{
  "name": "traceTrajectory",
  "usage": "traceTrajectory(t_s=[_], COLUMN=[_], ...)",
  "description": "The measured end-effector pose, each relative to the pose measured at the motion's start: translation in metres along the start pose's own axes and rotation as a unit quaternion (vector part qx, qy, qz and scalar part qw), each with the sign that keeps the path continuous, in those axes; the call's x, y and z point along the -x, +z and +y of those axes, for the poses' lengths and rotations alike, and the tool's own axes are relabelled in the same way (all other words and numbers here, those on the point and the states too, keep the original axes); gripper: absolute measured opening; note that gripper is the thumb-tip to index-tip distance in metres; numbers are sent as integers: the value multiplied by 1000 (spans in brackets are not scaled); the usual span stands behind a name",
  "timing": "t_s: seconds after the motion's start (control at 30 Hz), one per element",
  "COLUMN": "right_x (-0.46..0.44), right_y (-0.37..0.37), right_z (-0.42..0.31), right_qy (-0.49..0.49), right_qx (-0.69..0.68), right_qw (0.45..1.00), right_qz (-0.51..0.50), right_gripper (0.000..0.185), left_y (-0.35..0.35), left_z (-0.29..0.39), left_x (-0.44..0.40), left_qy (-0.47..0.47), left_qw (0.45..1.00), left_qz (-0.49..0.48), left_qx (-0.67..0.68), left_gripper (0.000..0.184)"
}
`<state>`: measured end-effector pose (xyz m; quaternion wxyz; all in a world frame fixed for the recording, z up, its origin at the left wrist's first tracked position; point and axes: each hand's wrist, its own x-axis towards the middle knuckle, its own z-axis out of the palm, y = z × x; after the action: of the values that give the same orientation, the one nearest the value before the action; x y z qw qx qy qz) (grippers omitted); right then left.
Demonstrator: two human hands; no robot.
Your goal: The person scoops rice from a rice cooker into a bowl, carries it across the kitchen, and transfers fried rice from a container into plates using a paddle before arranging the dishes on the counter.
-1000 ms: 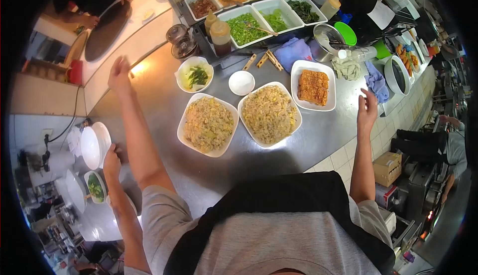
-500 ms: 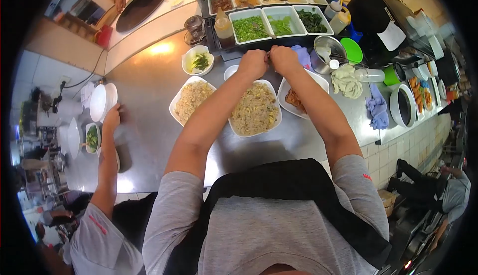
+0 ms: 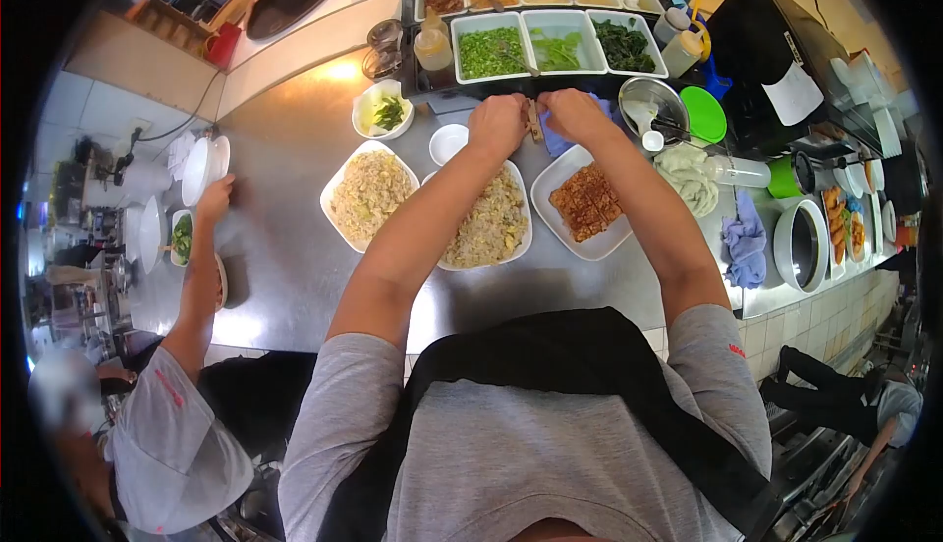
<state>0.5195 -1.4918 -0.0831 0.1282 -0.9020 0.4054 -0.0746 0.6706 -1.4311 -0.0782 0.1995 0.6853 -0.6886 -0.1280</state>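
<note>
My left hand point(image 3: 499, 124) is closed at the far side of the steel counter, its fingers turned away from me. Against its inner side shows a small brown wooden-looking piece point(image 3: 533, 122), too small to name surely. My right hand point(image 3: 572, 113), also closed, is just to the right of that piece, in front of a blue cloth point(image 3: 560, 139); what its fingers hold is hidden. Below my forearms stand two white bowls of fried rice point(image 3: 371, 193) point(image 3: 491, 223). A white plate with sliced fried cutlet point(image 3: 586, 203) is under my right forearm. A small white dish point(image 3: 449, 143) sits beside my left wrist.
Topping trays point(image 3: 491, 51) line the back, beside a sauce bottle point(image 3: 432, 46). A metal pot point(image 3: 653, 110) and green lid point(image 3: 703, 114) stand right. At left, a co-worker's hand point(image 3: 214, 196) touches white bowls point(image 3: 201, 169). A bowl with greens point(image 3: 386, 112) stands back left.
The view has shifted slightly. My hands have drawn a little apart, and the brown piece now shows between them. More of the cutlet is uncovered.
</note>
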Motion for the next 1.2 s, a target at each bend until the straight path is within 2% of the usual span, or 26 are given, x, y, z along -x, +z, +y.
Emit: traceTrajectory(t_s=[0.03,0.1,0.2,0.3,0.4,0.5,0.7,0.83,0.93,1.03,1.2], right_x=[1,-5,-10,-12,-8,-5,-4,-4,-5,-4,-7], right_y=[-3,-4,-8,-3,-6,-7,-6,-7,-5,-4,-3], right_z=[0,-9,-25,-22,-22,-23,-16,-12,-12,-11,-8], right_qy=[-5,58,105,110,123,131,130,140,157,163,156], right_qx=[1,27,37,38,35,28,-9,-16,-29,-43,-46], right_qw=[1000,998,994,993,992,991,991,988,986,985,984], right_qz=[-13,-20,-11,-4,-19,-25,-29,-59,-51,-46,-68], right_gripper=[16,18,20,21,22,23,27,28,29,28,28], left_y=[1,5,7,5,-7,-18,7,23,15,12,-42], left_z=[-5,-18,-24,-24,-27,-25,-17,-20,-8,-23,-24], left_x=[-1,-1,-5,-1,-3,-4,0,-16,-13,-11,3], left_qy=[31,93,70,43,8,-14,47,-49,-72,-24,-16], left_qw=[999,990,990,994,993,992,983,991,996,999,982], left_qz=[25,72,16,8,-60,-51,-112,-105,-45,22,-66], left_qx=[-26,-78,-122,-103,-103,-116,-138,-67,-7,33,-174], left_gripper=[11,11,13,13,11,11,15,21,21,18,12])
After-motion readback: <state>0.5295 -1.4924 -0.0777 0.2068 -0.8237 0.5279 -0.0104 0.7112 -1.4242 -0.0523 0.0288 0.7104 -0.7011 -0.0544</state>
